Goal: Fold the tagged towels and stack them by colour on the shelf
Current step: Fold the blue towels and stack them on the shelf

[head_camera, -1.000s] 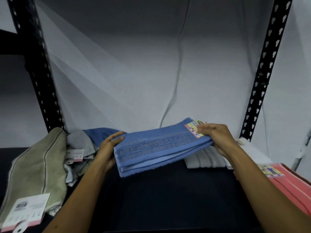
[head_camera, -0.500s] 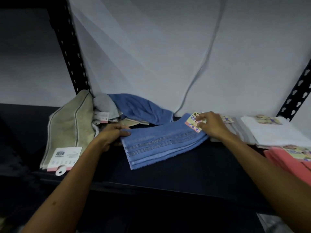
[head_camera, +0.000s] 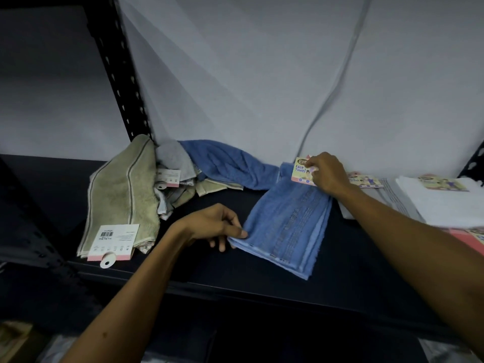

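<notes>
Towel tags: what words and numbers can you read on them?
"EN…", "Face Towel": yellow card tag on folded blue towel; right hand hides the rest.
White barcode tag on olive-green towel: too small to read.
Tags on white towels: blurred.

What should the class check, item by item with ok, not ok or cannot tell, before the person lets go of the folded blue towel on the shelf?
1. Folded blue towel lies on the shelf: ok.
2. Left hand pinches its near corner: ok.
3. Right hand holds the tag end: ok.
4. Layers squared: not ok, edges fan out.
5. Other blue towel folded: not ok, crumpled.
6. Towel fully flat underneath: cannot tell.
</notes>
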A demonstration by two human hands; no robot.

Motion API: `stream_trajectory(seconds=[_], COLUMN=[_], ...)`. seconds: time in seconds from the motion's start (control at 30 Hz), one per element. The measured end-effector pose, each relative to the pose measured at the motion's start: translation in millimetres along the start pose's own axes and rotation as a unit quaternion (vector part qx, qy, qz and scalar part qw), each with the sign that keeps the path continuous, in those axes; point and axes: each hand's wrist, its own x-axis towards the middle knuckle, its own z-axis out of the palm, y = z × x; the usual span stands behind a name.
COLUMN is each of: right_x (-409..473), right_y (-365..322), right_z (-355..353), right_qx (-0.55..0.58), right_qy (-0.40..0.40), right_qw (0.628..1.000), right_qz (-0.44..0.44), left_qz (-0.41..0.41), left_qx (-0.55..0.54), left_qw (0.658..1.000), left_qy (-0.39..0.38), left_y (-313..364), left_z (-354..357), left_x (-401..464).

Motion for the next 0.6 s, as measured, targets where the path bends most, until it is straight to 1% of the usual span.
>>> stream_trajectory(seconds=[0.07, 0.13, 0.2, 0.27, 0.33, 0.4, 0.5, 0.53, 0.6], right_x=[-1.6, -8.1, -21.5, -44.9, -80.2, -121.6, -180.5, -196.3, -219.9], right_y=[-0.2, -2.9, -8.1, -15.9, -23.3, -27.2, -24.8, -22.7, -18.7], right_z=[2.8, 3.8, 2.1, -5.5, -18.3, -28.3, -32.3, -33.2, -37.4], right_qx=[-0.031, -0.025, 0.018, 0.076, 0.132, 0.175, 0.193, 0.190, 0.181], right_qy=[0.013, 0.027, 0.036, 0.033, 0.036, 0.049, 0.049, 0.037, -0.015], right_qw=[0.999, 0.999, 0.999, 0.996, 0.988, 0.979, 0.974, 0.975, 0.977], right_qz=[0.000, 0.005, -0.005, -0.038, -0.074, -0.095, -0.104, -0.109, -0.112], left_qz=[0.007, 0.017, 0.032, 0.059, 0.090, 0.119, 0.141, 0.151, 0.183], left_qx=[0.000, 0.004, 0.003, -0.002, -0.007, 0.002, 0.024, 0.017, -0.032], left_qw=[1.000, 0.999, 0.999, 0.998, 0.996, 0.991, 0.976, 0.969, 0.960], left_qy=[-0.021, -0.039, -0.044, -0.027, 0.007, 0.058, 0.165, 0.194, 0.207], left_y=[6.7, 12.1, 15.7, 17.1, 16.7, 14.4, 7.9, 6.2, 4.3], left_z=[9.6, 18.1, 27.2, 38.8, 53.1, 66.9, 84.2, 87.4, 89.3], left_x=[-0.6, -2.3, -4.7, -7.9, -11.9, -15.4, -18.3, -19.7, -23.1])
